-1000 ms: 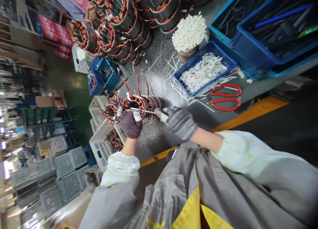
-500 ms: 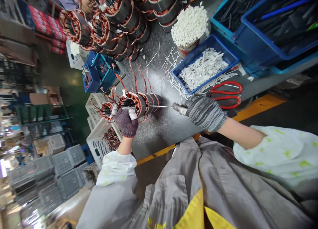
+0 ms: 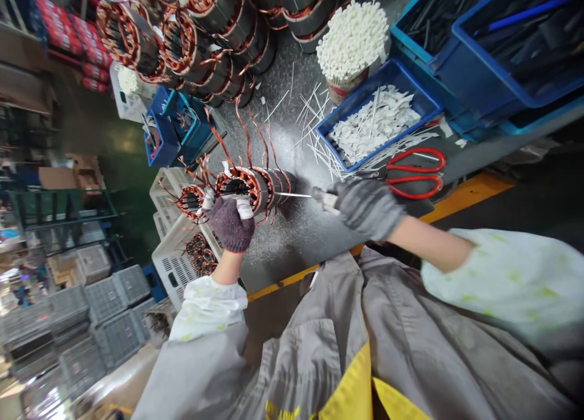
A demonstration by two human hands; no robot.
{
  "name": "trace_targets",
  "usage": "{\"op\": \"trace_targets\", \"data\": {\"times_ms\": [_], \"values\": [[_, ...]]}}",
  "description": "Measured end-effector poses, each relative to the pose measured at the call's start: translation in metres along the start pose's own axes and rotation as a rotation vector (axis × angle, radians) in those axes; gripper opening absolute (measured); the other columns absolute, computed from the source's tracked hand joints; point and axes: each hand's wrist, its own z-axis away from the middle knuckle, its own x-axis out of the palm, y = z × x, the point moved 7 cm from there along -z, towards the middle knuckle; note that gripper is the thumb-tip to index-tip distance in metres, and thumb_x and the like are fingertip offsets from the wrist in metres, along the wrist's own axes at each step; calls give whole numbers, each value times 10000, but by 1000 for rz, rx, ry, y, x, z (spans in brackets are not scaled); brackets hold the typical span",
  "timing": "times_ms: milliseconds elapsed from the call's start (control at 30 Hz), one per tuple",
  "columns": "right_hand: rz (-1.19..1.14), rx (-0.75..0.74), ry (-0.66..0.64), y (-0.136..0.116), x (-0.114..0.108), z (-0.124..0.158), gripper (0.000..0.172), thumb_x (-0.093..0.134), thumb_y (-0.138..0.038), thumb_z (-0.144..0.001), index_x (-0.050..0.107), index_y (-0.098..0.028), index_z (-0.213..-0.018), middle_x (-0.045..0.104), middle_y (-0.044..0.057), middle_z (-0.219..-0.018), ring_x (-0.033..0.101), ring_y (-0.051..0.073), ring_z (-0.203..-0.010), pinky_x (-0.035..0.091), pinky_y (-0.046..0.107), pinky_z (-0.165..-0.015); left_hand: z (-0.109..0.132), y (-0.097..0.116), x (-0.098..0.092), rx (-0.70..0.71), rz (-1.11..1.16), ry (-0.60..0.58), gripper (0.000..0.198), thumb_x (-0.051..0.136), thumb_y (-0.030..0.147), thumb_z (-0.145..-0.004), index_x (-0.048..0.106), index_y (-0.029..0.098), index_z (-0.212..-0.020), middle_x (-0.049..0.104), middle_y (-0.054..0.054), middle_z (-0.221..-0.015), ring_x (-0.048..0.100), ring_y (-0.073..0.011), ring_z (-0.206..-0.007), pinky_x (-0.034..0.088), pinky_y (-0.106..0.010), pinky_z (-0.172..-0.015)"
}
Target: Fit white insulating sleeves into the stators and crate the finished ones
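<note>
A copper-wound motor stator (image 3: 260, 188) lies on its side on the metal table, several copper leads rising from it. My left hand (image 3: 232, 222), in a dark purple glove with white-taped fingertips, is at its open end. Those fingers are curled closed; what they pinch is hidden. From the stator's side a thin white cord (image 3: 294, 194) runs straight to my right hand (image 3: 365, 207). That hand, in a grey striped glove with taped fingers, is closed on the cord and slightly blurred. Beyond my left hand sits another wound stator (image 3: 191, 200).
Red-handled scissors (image 3: 416, 172) lie right of my right hand. Behind are a blue tray (image 3: 325, 128) of white pieces, a bundle of white sticks (image 3: 351, 40) and loose white strips. Stacked stators (image 3: 246, 34) stand at the back left, blue bins (image 3: 444, 61) at the right.
My right hand has shifted slightly left, toward the stator, still holding the cord. My left hand stays at the stator's end. The view has turned a little.
</note>
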Motion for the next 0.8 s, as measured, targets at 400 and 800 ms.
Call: {"op": "trace_targets", "data": {"times_ms": [400,800], "values": [[158,74,21,39,36,47,445,371,-323,-1071,614,-265,-1439,710,140,-1281,683,268,-1010,466,339,-741,-31,29,-1,257,-161,-476,573,570,727,-833,740,244,-1091,781,-110,-980,684,-404,-1083,222,-680,-1186],[202,23,-18,25,41,23,532,319,-190,-1045,462,-253,-1553,690,196,-1240,666,295,-986,427,353,-700,-53,26,18,-142,-241,-425,638,590,804,-759,766,205,-893,766,-182,-943,682,-500,-1011,453,-650,-905]]}}
